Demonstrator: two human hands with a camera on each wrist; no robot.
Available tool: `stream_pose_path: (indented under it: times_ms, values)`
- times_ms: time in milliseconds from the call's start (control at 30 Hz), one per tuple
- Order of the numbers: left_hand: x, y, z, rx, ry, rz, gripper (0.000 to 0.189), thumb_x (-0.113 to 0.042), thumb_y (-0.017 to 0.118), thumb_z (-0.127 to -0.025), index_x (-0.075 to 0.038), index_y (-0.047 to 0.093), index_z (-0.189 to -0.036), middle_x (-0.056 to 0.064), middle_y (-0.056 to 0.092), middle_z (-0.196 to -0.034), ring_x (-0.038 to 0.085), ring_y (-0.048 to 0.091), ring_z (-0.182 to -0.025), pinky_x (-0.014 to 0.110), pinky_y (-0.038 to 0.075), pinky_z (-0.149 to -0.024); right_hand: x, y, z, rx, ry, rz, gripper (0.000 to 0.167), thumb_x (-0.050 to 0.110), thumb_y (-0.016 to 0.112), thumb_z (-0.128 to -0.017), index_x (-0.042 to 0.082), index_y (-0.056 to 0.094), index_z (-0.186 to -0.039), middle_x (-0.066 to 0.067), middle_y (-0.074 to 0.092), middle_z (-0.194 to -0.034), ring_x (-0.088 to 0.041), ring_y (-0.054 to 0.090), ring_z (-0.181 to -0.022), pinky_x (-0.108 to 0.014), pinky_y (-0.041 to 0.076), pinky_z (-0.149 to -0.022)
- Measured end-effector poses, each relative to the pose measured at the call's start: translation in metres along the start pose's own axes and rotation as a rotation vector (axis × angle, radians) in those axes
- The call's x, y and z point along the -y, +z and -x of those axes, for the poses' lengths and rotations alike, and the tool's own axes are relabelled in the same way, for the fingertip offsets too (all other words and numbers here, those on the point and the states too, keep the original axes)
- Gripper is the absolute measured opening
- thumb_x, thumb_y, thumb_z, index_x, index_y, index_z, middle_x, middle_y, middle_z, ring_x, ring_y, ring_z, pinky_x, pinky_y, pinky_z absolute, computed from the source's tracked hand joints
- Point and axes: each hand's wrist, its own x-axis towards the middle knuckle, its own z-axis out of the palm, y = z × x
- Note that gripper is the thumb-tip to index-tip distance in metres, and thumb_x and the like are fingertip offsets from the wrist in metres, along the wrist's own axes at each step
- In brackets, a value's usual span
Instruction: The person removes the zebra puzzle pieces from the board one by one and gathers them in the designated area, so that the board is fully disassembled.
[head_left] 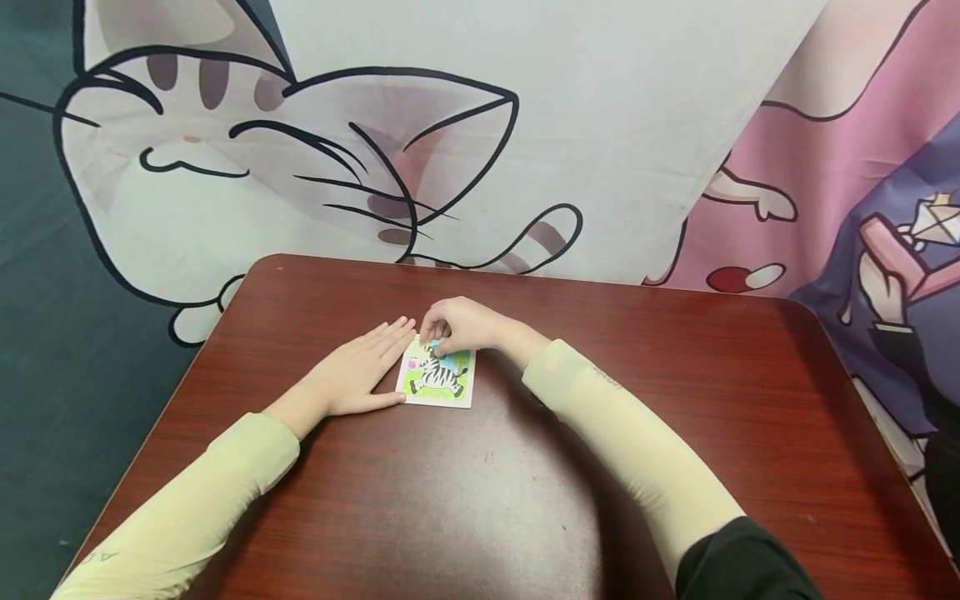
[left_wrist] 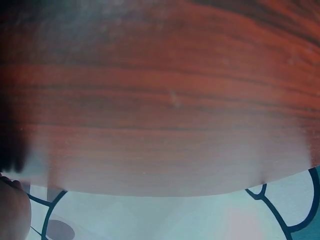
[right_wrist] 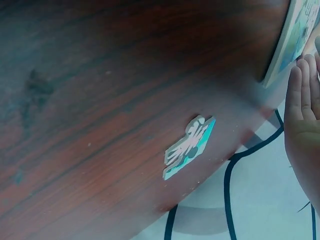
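Observation:
A small square zebra puzzle [head_left: 465, 392] with a white border lies flat on the table. My left hand [head_left: 363, 367] rests palm down beside it, fingers straight along its left side and thumb at the lower left corner. Over its upper part my right hand [head_left: 465, 323] bends down, thumb and fingertips pinching a puzzle piece that they largely cover. In the right wrist view, a loose puzzle piece [right_wrist: 189, 149] with pale stripes and turquoise lies on the table beside the puzzle. The right hand hides that spot in the head view.
The dark red-brown wooden table [head_left: 675, 417] has rounded far corners. Behind it hangs a cloth with a large cartoon cat [head_left: 195, 158]. Pink and purple printed cloth [head_left: 810, 167] hangs at the right.

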Motion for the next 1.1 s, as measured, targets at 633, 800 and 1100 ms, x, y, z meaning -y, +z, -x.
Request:
stream_pose_path:
  times_ms: [633, 800, 1100]
  values:
    - [0.0006, 0.0021, -0.0005, 0.004, -0.001, -0.024, 0.097, -0.061, 0.058, -0.101, 0.002, 0.026, -0.167, 0.019, 0.023, -0.176, 0.032, 0.022, -0.166, 0.046, 0.024, -0.136, 0.0025, 0.0027, -0.0072, 0.062, -0.005, 0.153, 0.022, 0.005, 0.083, -0.089, 0.009, 0.076, -0.110, -0.004, 0.070, -0.108, -0.016, 0.064, -0.099, -0.023, 0.054, -0.090]
    - [0.0009, 0.0031, -0.0002, 0.006, -0.002, -0.030, 0.098, -0.061, 0.058, -0.101, 0.003, 0.026, -0.166, 0.019, 0.023, -0.176, 0.032, 0.022, -0.166, 0.046, 0.024, -0.136, 0.0025, 0.0042, -0.0079, 0.065, -0.001, 0.151, 0.023, 0.004, 0.082, -0.090, 0.008, 0.075, -0.112, -0.006, 0.070, -0.110, -0.016, 0.064, -0.100, -0.024, 0.055, -0.091]
    - [0.0005, 0.0025, -0.0003, 0.008, -0.005, -0.023, 0.097, -0.061, 0.058, -0.101, 0.003, 0.026, -0.166, 0.019, 0.023, -0.176, 0.032, 0.021, -0.166, 0.046, 0.024, -0.136, 0.0017, 0.0031, -0.0063, 0.051, 0.031, 0.100, 0.028, 0.005, 0.085, -0.089, 0.006, 0.076, -0.115, -0.007, 0.073, -0.113, -0.017, 0.068, -0.102, -0.024, 0.057, -0.093]
